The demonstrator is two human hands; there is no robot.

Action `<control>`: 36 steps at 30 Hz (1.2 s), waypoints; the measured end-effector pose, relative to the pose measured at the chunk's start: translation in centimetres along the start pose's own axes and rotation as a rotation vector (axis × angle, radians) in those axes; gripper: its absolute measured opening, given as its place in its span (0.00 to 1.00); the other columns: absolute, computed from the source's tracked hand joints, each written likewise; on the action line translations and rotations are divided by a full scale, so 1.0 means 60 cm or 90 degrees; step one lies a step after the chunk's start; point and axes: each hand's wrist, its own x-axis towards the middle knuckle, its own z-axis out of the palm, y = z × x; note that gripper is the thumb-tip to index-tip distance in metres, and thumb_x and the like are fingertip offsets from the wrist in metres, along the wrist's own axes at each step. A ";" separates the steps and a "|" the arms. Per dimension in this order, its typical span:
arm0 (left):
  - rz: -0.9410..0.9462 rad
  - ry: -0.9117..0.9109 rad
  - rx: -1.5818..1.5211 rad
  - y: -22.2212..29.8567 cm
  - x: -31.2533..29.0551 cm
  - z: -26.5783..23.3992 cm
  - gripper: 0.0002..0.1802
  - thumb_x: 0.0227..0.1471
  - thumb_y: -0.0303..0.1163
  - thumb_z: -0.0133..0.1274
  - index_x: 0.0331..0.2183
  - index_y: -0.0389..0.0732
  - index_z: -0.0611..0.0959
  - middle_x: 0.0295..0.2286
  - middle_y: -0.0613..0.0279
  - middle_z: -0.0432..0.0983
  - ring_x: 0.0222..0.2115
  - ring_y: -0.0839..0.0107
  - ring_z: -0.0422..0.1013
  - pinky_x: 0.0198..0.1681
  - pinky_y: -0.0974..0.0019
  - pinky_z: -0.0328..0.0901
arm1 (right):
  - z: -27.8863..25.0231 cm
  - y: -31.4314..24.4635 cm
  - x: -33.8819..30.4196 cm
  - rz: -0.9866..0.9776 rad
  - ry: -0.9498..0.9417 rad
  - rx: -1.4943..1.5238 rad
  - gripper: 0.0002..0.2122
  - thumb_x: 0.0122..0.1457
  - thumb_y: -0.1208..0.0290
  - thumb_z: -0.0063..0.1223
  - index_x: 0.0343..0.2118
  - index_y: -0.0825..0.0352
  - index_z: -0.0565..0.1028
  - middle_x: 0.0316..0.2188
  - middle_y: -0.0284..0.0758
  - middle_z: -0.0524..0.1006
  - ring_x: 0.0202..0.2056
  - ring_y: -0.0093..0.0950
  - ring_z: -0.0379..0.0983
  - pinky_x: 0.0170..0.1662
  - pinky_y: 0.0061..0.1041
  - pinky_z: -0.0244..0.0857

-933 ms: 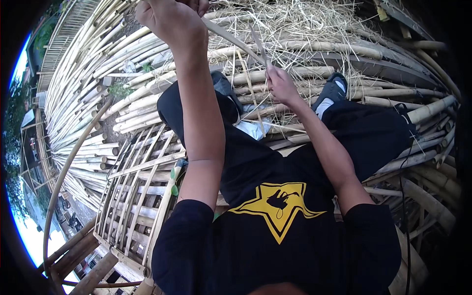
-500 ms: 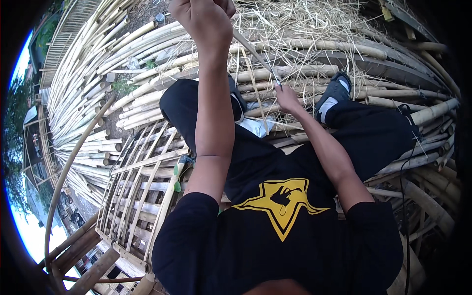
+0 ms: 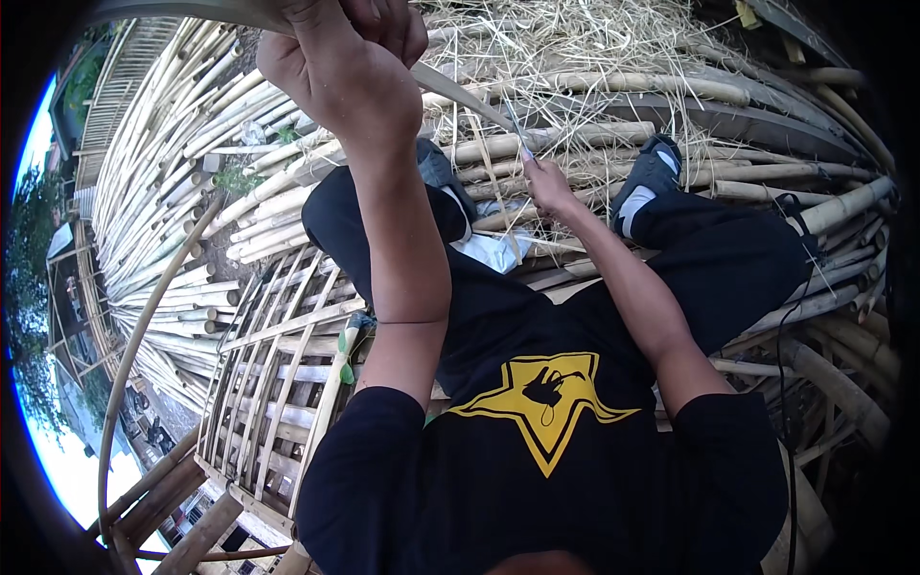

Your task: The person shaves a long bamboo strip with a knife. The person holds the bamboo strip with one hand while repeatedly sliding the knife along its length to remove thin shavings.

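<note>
My left hand point(image 3: 350, 77) is raised close to the camera, its fingers closed round a long pale bamboo strip point(image 3: 460, 96). One end of the strip runs off past the upper left edge; the other slants down toward my right hand point(image 3: 549, 186). That hand is closed on the handle of a knife point(image 3: 515, 120), its thin blade pointing up and lying against or just beside the strip's lower end. Whether blade and strip touch, I cannot tell. My outstretched legs in dark trousers lie on either side, with sandals point(image 3: 650, 172) on the feet.
Cut bamboo poles point(image 3: 278, 206) are stacked on the left and under my feet. Loose shavings point(image 3: 585, 57) cover the ground ahead. A slatted bamboo frame point(image 3: 278, 383) stands at my left, a white plastic bag point(image 3: 494, 251) lies between my legs, and a black cable point(image 3: 791, 460) hangs at right.
My left hand has moved left and nearer the camera, with the strip in it. The right hand has shifted slightly left, and the knife blade now stands more upright.
</note>
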 end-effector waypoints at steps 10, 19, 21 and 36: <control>-0.017 0.003 0.014 -0.007 0.010 -0.023 0.32 0.56 0.59 0.35 0.15 0.42 0.63 0.10 0.69 0.49 0.07 0.81 0.44 0.09 0.75 0.40 | -0.039 -0.088 -0.038 -0.339 0.179 -0.162 0.15 0.62 0.59 0.39 0.30 0.69 0.66 0.15 0.43 0.70 0.17 0.40 0.69 0.19 0.35 0.57; -0.021 0.047 -0.029 0.020 0.001 0.002 0.27 0.57 0.55 0.39 0.15 0.47 0.62 0.10 0.74 0.48 0.06 0.83 0.44 0.06 0.76 0.42 | -0.011 -0.037 -0.061 -0.320 0.217 -0.248 0.12 0.62 0.64 0.39 0.36 0.69 0.65 0.25 0.49 0.74 0.28 0.49 0.72 0.30 0.46 0.63; 0.006 -0.013 -0.073 -0.001 0.005 -0.012 0.27 0.58 0.55 0.38 0.15 0.47 0.62 0.10 0.73 0.48 0.06 0.83 0.44 0.06 0.76 0.42 | -0.013 -0.005 -0.025 -0.134 0.163 -0.324 0.12 0.62 0.63 0.37 0.37 0.69 0.65 0.27 0.51 0.74 0.30 0.51 0.72 0.32 0.47 0.63; 0.008 -0.002 0.004 -0.006 0.000 -0.034 0.31 0.56 0.59 0.36 0.16 0.42 0.62 0.10 0.70 0.47 0.08 0.80 0.44 0.10 0.74 0.41 | -0.053 -0.196 -0.119 -0.443 0.169 -0.030 0.15 0.62 0.60 0.39 0.34 0.71 0.67 0.15 0.48 0.70 0.20 0.49 0.69 0.23 0.40 0.58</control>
